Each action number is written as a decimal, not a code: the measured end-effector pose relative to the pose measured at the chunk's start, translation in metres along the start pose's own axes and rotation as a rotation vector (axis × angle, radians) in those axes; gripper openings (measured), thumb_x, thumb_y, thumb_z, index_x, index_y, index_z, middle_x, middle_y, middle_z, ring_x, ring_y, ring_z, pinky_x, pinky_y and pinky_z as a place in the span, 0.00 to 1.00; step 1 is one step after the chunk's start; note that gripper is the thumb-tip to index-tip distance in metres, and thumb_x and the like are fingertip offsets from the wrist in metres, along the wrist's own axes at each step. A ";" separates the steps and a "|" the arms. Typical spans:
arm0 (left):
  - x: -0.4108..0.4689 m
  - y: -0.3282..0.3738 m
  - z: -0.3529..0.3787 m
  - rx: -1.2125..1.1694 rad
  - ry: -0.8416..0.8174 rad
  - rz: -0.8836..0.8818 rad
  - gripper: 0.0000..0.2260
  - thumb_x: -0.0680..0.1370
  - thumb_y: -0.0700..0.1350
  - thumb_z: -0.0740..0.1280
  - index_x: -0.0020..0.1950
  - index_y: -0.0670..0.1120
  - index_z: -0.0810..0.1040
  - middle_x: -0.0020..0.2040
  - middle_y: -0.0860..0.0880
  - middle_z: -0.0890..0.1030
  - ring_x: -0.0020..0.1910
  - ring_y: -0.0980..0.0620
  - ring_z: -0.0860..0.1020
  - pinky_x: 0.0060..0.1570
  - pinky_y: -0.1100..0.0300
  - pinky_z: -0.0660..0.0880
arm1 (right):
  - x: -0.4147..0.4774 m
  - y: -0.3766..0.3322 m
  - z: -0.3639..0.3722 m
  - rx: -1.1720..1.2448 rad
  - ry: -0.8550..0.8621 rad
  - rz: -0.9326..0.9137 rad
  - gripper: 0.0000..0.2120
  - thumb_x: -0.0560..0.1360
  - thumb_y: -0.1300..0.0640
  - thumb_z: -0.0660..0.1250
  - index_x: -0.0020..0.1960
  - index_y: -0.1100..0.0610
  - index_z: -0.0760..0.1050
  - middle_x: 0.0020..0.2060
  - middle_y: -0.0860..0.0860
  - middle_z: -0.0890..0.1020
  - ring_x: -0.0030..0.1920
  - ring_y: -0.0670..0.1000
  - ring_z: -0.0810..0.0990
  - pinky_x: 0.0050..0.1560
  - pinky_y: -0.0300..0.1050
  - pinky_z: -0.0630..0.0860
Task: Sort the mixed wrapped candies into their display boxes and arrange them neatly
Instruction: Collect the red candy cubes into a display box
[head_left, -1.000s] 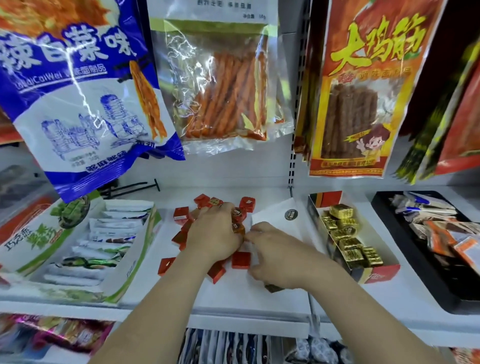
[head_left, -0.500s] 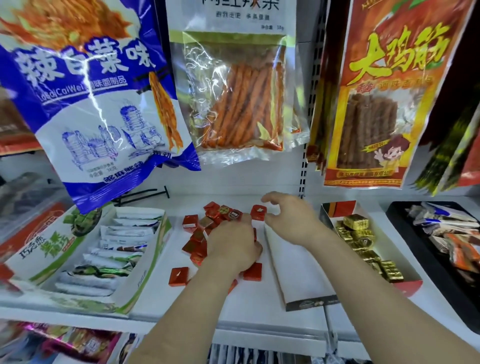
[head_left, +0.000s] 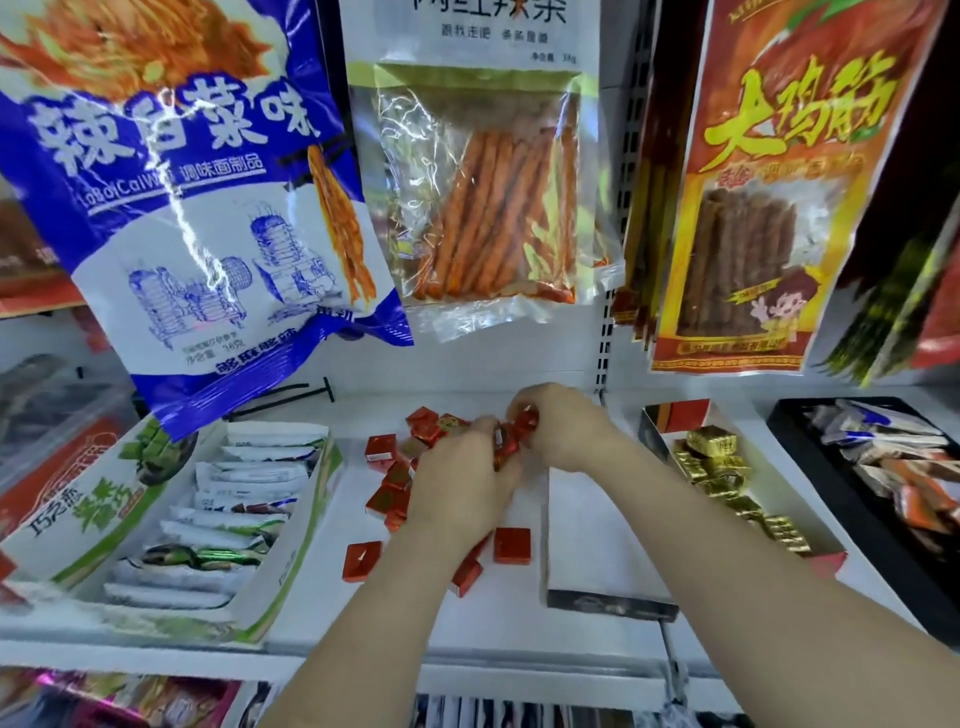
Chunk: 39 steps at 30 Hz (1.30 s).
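Several red square wrapped candies (head_left: 512, 545) lie loose on the white shelf (head_left: 322, 634). My left hand (head_left: 460, 486) is curled over the middle of the pile and holds red candies against my right hand. My right hand (head_left: 563, 428) grips a bunch of red candies (head_left: 511, 434) at the back of the pile. To the right, a flattened white box panel (head_left: 597, 551) lies on the shelf. Further right, a red-ended display box (head_left: 826, 558) holds several gold wrapped candies (head_left: 714, 457).
A white-and-green display box (head_left: 291, 561) of long white wrapped bars stands at the left. A black tray (head_left: 883, 561) of mixed wrappers sits at the far right. Large snack bags (head_left: 182, 208) hang low over the shelf's back. A black peg hook (head_left: 291, 397) lies behind.
My right hand moved from the shelf's front to the back of the pile and closed on red candies. My left hand shifted right to meet it. The white panel now lies uncovered.
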<state>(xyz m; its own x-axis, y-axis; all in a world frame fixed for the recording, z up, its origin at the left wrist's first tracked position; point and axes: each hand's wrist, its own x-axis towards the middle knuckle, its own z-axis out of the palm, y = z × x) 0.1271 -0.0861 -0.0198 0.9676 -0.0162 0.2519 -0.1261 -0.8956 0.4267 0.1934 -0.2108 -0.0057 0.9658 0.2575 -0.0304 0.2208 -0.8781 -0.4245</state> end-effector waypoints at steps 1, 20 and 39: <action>0.000 0.001 -0.004 -0.074 0.025 -0.030 0.13 0.78 0.53 0.64 0.59 0.49 0.76 0.46 0.50 0.81 0.45 0.50 0.79 0.45 0.55 0.77 | -0.012 0.004 -0.010 0.034 0.026 -0.013 0.14 0.73 0.60 0.66 0.56 0.46 0.77 0.55 0.48 0.81 0.55 0.53 0.79 0.56 0.50 0.76; -0.009 0.154 0.038 -0.338 -0.130 0.112 0.15 0.76 0.54 0.67 0.61 0.53 0.75 0.52 0.55 0.79 0.51 0.53 0.78 0.50 0.57 0.76 | -0.160 0.124 -0.089 0.270 0.016 0.170 0.24 0.69 0.69 0.68 0.59 0.48 0.76 0.52 0.45 0.81 0.54 0.44 0.79 0.48 0.37 0.78; -0.006 0.146 0.044 -0.403 -0.226 0.144 0.21 0.76 0.34 0.65 0.62 0.56 0.76 0.55 0.55 0.77 0.55 0.57 0.75 0.54 0.66 0.74 | -0.142 0.121 -0.074 0.193 0.212 0.095 0.20 0.77 0.62 0.62 0.68 0.49 0.72 0.62 0.50 0.77 0.61 0.50 0.73 0.53 0.38 0.71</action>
<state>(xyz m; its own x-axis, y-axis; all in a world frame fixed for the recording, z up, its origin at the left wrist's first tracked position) 0.1123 -0.2365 0.0030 0.9519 -0.2632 0.1568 -0.2933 -0.6347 0.7150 0.0937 -0.3840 0.0144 0.9923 0.0703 0.1023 0.1176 -0.7961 -0.5936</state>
